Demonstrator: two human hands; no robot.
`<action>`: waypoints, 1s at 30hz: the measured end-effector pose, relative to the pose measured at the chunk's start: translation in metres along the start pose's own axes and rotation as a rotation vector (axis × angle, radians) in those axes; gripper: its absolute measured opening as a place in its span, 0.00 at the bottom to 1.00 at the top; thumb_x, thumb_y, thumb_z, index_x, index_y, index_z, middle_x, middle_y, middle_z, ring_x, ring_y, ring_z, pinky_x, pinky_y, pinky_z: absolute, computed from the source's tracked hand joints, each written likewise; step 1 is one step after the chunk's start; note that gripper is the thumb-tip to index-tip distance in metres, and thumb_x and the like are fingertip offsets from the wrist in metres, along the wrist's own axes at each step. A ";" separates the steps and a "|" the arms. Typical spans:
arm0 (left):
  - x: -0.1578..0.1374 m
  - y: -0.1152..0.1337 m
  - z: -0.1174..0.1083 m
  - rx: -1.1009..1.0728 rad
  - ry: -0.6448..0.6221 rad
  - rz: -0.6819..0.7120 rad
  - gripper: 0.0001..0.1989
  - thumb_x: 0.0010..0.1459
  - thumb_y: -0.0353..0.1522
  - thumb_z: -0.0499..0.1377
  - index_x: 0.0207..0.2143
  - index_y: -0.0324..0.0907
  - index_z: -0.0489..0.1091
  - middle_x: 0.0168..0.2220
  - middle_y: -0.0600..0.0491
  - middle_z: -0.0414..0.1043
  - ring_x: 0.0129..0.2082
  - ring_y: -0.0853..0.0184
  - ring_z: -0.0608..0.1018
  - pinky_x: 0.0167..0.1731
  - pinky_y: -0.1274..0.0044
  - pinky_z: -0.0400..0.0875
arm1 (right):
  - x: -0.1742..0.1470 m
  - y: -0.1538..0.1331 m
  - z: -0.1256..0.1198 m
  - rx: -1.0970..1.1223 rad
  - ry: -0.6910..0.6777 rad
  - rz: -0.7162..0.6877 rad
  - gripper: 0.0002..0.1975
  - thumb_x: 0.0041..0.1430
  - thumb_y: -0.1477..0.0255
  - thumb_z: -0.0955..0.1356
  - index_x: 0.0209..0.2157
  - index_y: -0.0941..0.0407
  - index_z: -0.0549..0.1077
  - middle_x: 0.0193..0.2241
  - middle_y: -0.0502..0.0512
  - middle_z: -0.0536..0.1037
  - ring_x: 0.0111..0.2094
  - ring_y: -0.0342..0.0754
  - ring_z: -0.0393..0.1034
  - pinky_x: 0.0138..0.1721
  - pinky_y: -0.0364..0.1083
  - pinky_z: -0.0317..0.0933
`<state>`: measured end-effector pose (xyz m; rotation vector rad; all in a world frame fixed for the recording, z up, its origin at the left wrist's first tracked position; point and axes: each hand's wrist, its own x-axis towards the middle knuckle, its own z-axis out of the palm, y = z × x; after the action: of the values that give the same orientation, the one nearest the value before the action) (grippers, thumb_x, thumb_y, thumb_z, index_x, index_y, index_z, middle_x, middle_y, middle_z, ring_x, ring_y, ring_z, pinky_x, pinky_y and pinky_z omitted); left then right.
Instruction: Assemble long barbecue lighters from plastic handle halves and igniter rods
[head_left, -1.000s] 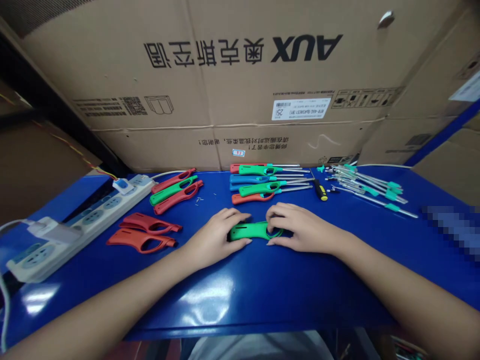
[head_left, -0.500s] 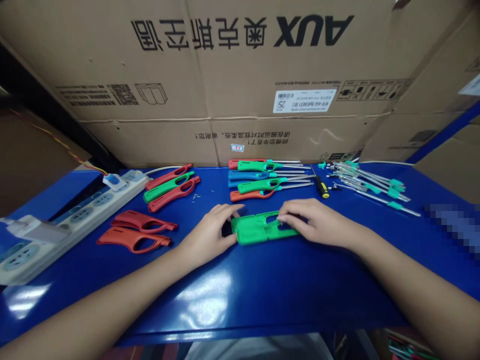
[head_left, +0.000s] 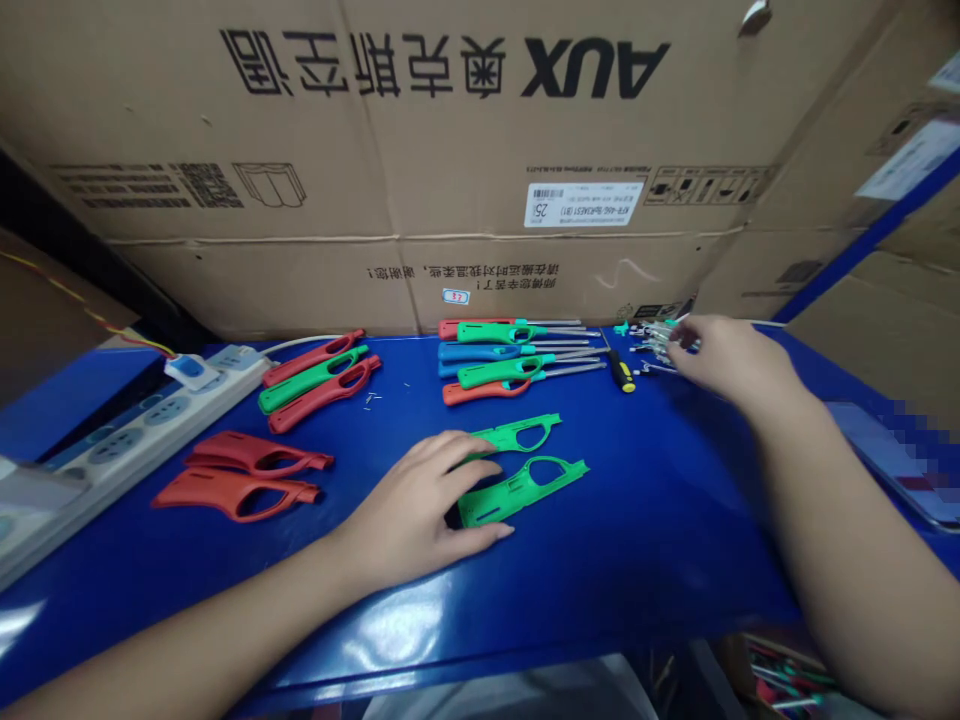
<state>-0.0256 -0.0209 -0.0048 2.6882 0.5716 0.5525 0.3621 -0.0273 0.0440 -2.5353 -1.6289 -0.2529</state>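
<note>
Two green lighter casing halves lie apart on the blue table: the nearer half shows its hollow inner side, and the farther half lies just behind it. My left hand is curled round the left end of the nearer half, thumb at its front edge, fingers between the two halves. At the far right, my right hand reaches into a heap of metal lighter rods with teal tips. Its fingertips are pinched together at the heap and cover most of it; what they grip, if anything, is hidden.
Assembled long lighters lie in a row at the back, beside a yellow-black screwdriver. Red and green casings and orange-red casings lie left. A power strip runs along the left; a cardboard box stands behind.
The green casing, held together between both hands before, now lies as two separate halves. My right hand has moved away to the rod heap, while my left hand has stayed by the casing.
</note>
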 end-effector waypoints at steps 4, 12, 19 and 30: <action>0.000 0.002 0.007 0.031 -0.044 0.011 0.17 0.67 0.38 0.58 0.56 0.46 0.70 0.57 0.45 0.71 0.57 0.55 0.72 0.57 0.60 0.70 | 0.017 0.046 0.010 0.020 -0.199 0.036 0.04 0.48 0.72 0.74 0.28 0.57 0.77 0.27 0.64 0.80 0.25 0.52 0.70 0.27 0.48 0.57; -0.002 -0.006 0.004 0.083 -0.036 -0.020 0.13 0.69 0.35 0.54 0.51 0.43 0.73 0.50 0.45 0.75 0.51 0.57 0.77 0.50 0.64 0.76 | 0.022 0.067 0.026 0.119 -0.322 -0.024 0.04 0.46 0.77 0.73 0.25 0.56 0.75 0.21 0.56 0.77 0.20 0.46 0.67 0.26 0.46 0.55; -0.003 -0.012 -0.010 0.208 -0.089 -0.082 0.11 0.67 0.34 0.56 0.47 0.43 0.75 0.47 0.47 0.77 0.46 0.57 0.80 0.46 0.66 0.79 | 0.012 0.052 0.012 0.236 -0.209 -0.127 0.06 0.55 0.77 0.69 0.27 0.55 0.68 0.25 0.57 0.77 0.25 0.47 0.67 0.29 0.46 0.58; -0.003 -0.005 -0.018 0.047 0.129 -0.196 0.32 0.57 0.41 0.67 0.62 0.45 0.65 0.59 0.46 0.71 0.56 0.55 0.76 0.57 0.63 0.73 | -0.045 -0.048 -0.005 0.958 -0.070 -0.576 0.10 0.64 0.62 0.68 0.39 0.54 0.68 0.26 0.49 0.73 0.24 0.42 0.68 0.27 0.42 0.62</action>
<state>-0.0381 -0.0138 0.0082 2.6138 0.8825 0.6677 0.3001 -0.0487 0.0404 -1.3689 -1.8407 0.4706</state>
